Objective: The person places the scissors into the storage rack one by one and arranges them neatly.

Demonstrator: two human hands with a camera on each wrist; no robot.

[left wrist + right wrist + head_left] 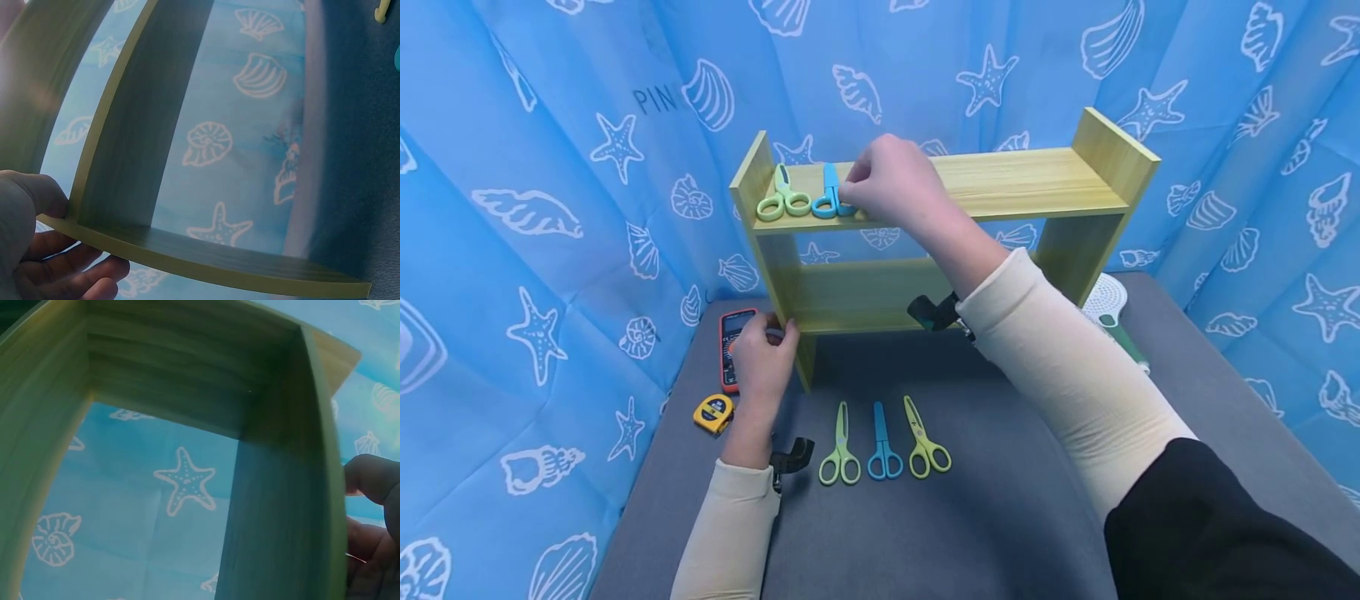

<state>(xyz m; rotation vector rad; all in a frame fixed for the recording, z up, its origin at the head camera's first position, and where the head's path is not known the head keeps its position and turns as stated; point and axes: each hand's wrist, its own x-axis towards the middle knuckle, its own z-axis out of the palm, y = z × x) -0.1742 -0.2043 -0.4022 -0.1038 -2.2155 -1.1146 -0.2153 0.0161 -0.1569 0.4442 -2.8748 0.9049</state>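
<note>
1. Blue scissors [831, 187] lie on the top board of a pale wooden shelf [1007, 179], near its left end. Their long axis runs front to back: blades point at the curtain, finger loops sit by the front edge.
2. The person's right hand [891, 179] pinches the right loop, thumb and fingers curled together. The forearm reaches up from the lower right, and the hand dips from the wrist.
3. Only the head view shows this contact; the right wrist view gives the shelf's underside and bent fingers beyond a board's edge.
4. Just left of the blue pair, light green scissors [783, 196] also point backward, beside the end panel.
5. The left hand [763, 354] clamps the shelf's left side lower down, its forearm rising from the bottom. The left wrist view reveals what the head view hides: thumb and fingers on opposite sides of the board.
6. On the grey table [992, 517], three more scissors lie in a row, loops toward the person: green scissors [841, 450], blue-handled scissors [881, 446] and yellow-green scissors [922, 442], the last leaning left at its tip.
7. Farther left are a red-edged multimeter [727, 358] and a yellow tape measure [713, 413]; behind everything hangs a blue seashell curtain [535, 275].
</note>
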